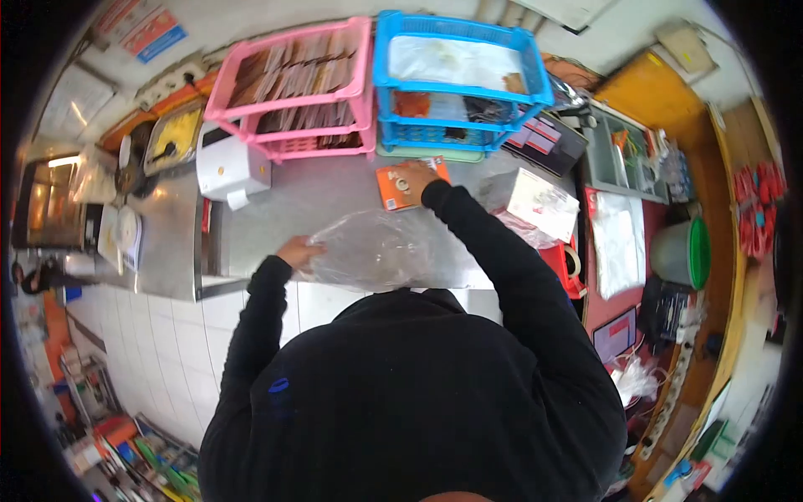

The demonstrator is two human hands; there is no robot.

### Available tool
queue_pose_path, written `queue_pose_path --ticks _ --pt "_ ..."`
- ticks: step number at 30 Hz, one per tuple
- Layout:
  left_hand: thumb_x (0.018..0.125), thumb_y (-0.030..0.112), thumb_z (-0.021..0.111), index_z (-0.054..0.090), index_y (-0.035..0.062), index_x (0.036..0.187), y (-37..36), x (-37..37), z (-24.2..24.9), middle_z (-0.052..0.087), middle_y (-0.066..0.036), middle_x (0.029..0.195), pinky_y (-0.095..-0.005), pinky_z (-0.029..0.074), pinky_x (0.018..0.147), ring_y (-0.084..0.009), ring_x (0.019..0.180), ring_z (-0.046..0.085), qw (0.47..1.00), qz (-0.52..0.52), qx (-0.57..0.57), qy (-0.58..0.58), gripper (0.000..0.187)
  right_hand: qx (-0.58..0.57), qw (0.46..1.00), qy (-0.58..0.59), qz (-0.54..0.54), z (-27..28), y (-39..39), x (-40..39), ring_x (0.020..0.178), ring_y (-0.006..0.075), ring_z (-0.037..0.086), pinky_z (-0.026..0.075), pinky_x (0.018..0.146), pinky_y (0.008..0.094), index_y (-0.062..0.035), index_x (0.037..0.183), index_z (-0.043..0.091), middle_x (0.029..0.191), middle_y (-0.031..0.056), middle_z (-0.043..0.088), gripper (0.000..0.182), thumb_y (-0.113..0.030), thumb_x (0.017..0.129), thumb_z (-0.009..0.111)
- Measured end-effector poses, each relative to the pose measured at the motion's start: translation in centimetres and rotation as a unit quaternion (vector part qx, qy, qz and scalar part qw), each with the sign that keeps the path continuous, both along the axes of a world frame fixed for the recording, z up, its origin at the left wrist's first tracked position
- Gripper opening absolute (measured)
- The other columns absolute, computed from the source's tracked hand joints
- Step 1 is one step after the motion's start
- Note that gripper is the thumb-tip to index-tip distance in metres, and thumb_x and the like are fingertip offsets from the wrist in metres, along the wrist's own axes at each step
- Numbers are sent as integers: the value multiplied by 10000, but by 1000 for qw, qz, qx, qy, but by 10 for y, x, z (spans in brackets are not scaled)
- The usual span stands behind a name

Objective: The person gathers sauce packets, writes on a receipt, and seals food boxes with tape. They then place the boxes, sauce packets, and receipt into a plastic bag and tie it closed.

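Note:
My left hand [299,252] is closed on the near left edge of a clear plastic bag [368,249]. The bag spreads, crumpled, across the front of the steel counter [309,180]. Farther back, my right hand [417,177] grips an orange box [391,197] with white print and a round mark on its top. Its fingers curl over the box's far right part, partly out of sight. The box lies at the bag's far side, just in front of the blue rack.
A pink rack [365,100] of flat packets and a blue rack [456,86] stand at the back. A white printer [234,170] sits left. Right are a white box [544,205], a red tape dispenser [562,266], a dark screen [548,144] and a green-rimmed bin [676,253].

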State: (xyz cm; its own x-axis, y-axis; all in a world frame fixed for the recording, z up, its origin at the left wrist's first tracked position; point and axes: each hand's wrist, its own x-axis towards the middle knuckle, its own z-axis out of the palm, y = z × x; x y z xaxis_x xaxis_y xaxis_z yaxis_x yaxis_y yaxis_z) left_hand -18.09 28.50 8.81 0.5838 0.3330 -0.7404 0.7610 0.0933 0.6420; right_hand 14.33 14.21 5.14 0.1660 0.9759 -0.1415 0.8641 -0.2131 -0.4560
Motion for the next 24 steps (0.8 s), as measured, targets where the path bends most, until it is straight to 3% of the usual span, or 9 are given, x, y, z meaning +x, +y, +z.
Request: queue_pose_path --ticks 2,5,10,11,14,15,16,21,24 --pt "739 340 685 617 64 994 17 -23 16 468 14 677 -273 458 492 -85 535 449 997 57 28 38 382 -132 971 -197 18 6 7 -6 1239 376 336 262 967 615 -286 1358 285 1311 160 390 1023 -323 489 824" --pt "800 351 640 605 74 1039 30 -55 28 368 54 619 -254 373 448 -59 501 374 990 130 -17 45 368 -183 968 -169 30 16 22 -7 1197 413 337 261 945 618 -291 1403 183 1273 209 373 1125 -318 473 815" --pt "876 340 550 568 105 1121 18 -62 37 296 67 592 -249 311 439 -51 474 296 958 233 -167 -22 339 -68 994 58 54 100 25 -52 1067 389 415 356 900 491 -247 1415 117 1171 234 397 1179 -298 475 828" --pt "889 340 520 551 119 1131 16 -58 36 306 59 596 -266 422 491 -61 466 331 954 216 -205 -40 329 -16 986 133 103 112 25 -65 1065 392 415 359 907 470 -215 1416 115 1173 235 392 1179 -297 482 830" --pt "900 335 483 534 97 1133 -8 -33 42 477 18 653 -319 527 619 -106 522 497 940 293 -173 -25 337 157 915 334 163 91 24 -116 1057 389 408 351 929 428 -81 1406 105 1173 228 385 1168 -297 516 829" --pt "903 336 459 532 73 1115 -11 -32 36 617 -69 819 -397 551 710 -183 660 620 928 291 -221 -68 345 199 894 372 149 69 26 -141 1064 387 397 340 939 419 -51 1399 105 1176 225 379 1169 -294 514 830" --pt "906 366 436 525 54 1114 -14 -36 25 633 -131 989 -405 555 651 -230 775 650 941 240 -212 -113 386 243 870 409 132 49 23 -158 1072 386 386 328 949 409 -22 1391 106 1180 221 373 1171 -291 511 831" --pt "953 392 332 426 154 1287 6 -60 33 472 38 668 -375 528 641 -91 474 426 890 258 -352 -130 421 47 986 108 116 42 -22 -160 1113 380 362 263 953 525 -193 1416 158 1183 202 368 1113 -319 519 805" --pt "956 433 306 385 197 1325 -25 -28 26 328 56 610 -350 498 582 -71 451 284 916 205 -339 -66 446 -68 991 -24 114 41 -39 -143 1141 368 357 243 908 608 -305 1404 209 1183 194 381 1033 -357 538 770"
